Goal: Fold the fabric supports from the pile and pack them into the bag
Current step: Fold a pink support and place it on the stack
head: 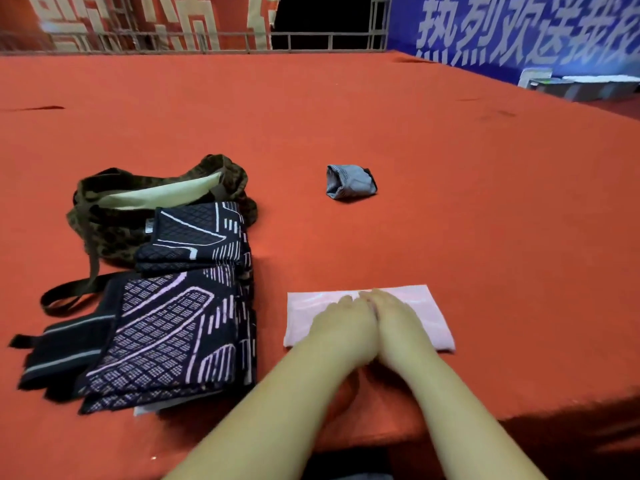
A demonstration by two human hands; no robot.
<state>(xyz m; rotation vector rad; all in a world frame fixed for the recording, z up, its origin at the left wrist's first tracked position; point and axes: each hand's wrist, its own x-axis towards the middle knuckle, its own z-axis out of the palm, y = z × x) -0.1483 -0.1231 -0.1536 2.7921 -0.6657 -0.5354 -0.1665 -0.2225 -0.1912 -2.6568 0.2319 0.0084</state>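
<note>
**Pink support mid-fold, both hands pressing**

Pink support [426, 308] lies flat on the red table [415, 133] at approx 5 o'clock of frame centre, just in front of the person. Both hands sit on it side by side, touching: left hand [341, 322] on the middle, right hand [393, 318] next to it. Fingers look laid down on the cloth w/ tips at the far edge. Can't tell for sure if tips are tucked under a layer; looks more like pressing than pinching.

Pile [166, 334] of dark patterned supports sits at 8 o'clock, well apart from the pink one, w/ its far end resting on the bag [114, 230]. Bag at 9–10 o'clock, camo, mouth open, pale lining showing. One small grey rolled piece [349, 181] lies alone at 12–1 o'clock.

Step in hand, prob.: flatten and crease the pink piece before the next fold. To do it well:
- sweep hands outward from centre to 3 and 9 o'clock ends, pushing out air and wrinkles
- keep edges lined up before creasing
- fold small enough for the bag mouth
- the pile's end lies over the bag, so shift it first or slide the piece in beside the lining.

Risk: thin cloth may spring open once pressure is off.
</note>
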